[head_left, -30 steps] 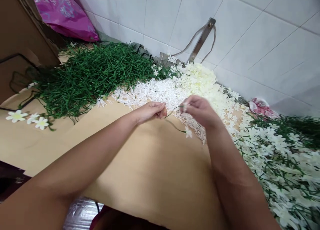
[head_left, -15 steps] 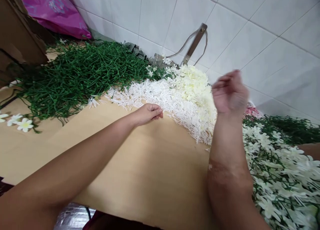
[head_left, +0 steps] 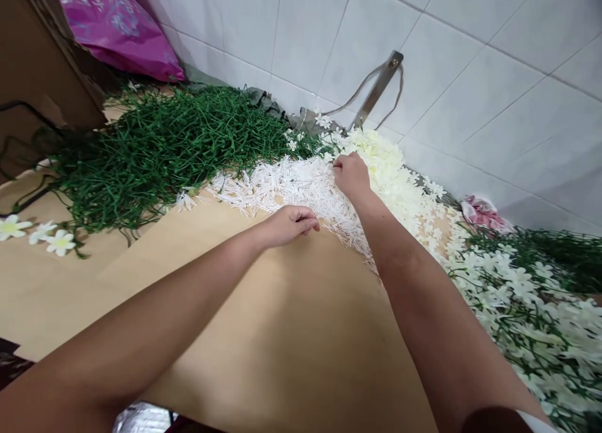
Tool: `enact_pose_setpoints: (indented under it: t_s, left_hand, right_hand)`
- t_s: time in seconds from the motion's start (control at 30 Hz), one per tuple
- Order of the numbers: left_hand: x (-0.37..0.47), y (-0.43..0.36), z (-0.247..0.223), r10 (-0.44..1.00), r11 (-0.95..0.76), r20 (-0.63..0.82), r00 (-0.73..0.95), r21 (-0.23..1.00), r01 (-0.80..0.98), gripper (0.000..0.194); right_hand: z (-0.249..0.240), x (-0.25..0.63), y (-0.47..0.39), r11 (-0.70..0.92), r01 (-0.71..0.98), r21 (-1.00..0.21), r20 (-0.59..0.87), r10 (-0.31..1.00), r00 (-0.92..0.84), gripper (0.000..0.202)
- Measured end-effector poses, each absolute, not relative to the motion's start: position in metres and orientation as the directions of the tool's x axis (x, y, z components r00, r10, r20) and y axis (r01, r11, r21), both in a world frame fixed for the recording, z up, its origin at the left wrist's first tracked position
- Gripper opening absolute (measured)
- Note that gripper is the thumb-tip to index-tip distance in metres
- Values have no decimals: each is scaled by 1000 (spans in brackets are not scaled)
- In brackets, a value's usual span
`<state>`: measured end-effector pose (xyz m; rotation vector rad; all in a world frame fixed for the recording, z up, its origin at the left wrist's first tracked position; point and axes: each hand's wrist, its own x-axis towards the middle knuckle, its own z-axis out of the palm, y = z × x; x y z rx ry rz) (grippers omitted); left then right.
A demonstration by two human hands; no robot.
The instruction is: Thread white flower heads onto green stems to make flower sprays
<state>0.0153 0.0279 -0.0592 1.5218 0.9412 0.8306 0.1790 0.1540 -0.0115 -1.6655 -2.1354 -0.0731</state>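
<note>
My left hand [head_left: 292,224] hovers over brown cardboard [head_left: 263,332], thumb and fingers pressed together; whatever they may hold is too small to make out. Just beyond it lies a heap of thin white plastic stick-like pieces [head_left: 301,182]. My right hand [head_left: 352,174] is at the far side of that heap, where it meets a pile of pale yellow flower heads [head_left: 390,169]. Its fingers are curled together, and what is between them is hidden. A mound of green plastic stems [head_left: 188,138] spreads to the left of both heaps.
Finished-looking white flowers on stems [head_left: 531,320] are piled at the right, and a few more flowers [head_left: 60,242] lie at the left. A metal bar with a cord [head_left: 379,89] leans on the tiled wall. A pink bag [head_left: 122,28] and a cardboard box [head_left: 42,63] stand back left.
My right hand has come down and left, from in front of the wall to the white pieces. My left hand stays nearly in place above the cardboard. The view has shifted slightly.
</note>
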Motion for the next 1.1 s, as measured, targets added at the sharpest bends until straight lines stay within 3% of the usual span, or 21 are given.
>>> enact_pose_setpoints:
  t_s: [0.13,0.27,0.43,0.57,0.67,0.77,0.9,1.0,1.1]
  left_hand:
    - [16,28,-59,906,-74,11,423,989,131,21]
    - [18,28,-60,918,-54,4,396,992,114,19]
    - [21,28,-60,956,36,-29,291,999,-20,14]
    - [20,27,-54,982,58,-27,188,985,-163,27]
    - [18,26,-51,990,46,-6,140,958,-282,36]
    - [16,27,-52,988,52,-3,152,945,-324,30]
    - [14,31,-55,987,59,-13,158,955,-292,22]
    - [14,31,-55,986,53,-8,165,960,-274,20]
    - [16,27,-54,977,49,-10,212,982,-181,21]
  right_hand:
    - [6,193,154,345,851,-397,520,848,-102,8]
    - [22,207,155,462,636,-618,593,805,-9,4]
    - [39,217,132,571,416,-707,639,769,30,13]
    - [35,208,89,471,190,-861,474,880,-32,16]
    - [16,196,63,260,87,-962,231,940,-251,28]
    - [-4,189,50,84,64,-994,50,912,-407,41]
    - [-11,200,51,-24,99,-995,-71,860,-505,41]
    - [-9,215,58,21,178,-984,-69,871,-486,40]
    - [-14,224,66,193,351,-916,70,940,-334,29]
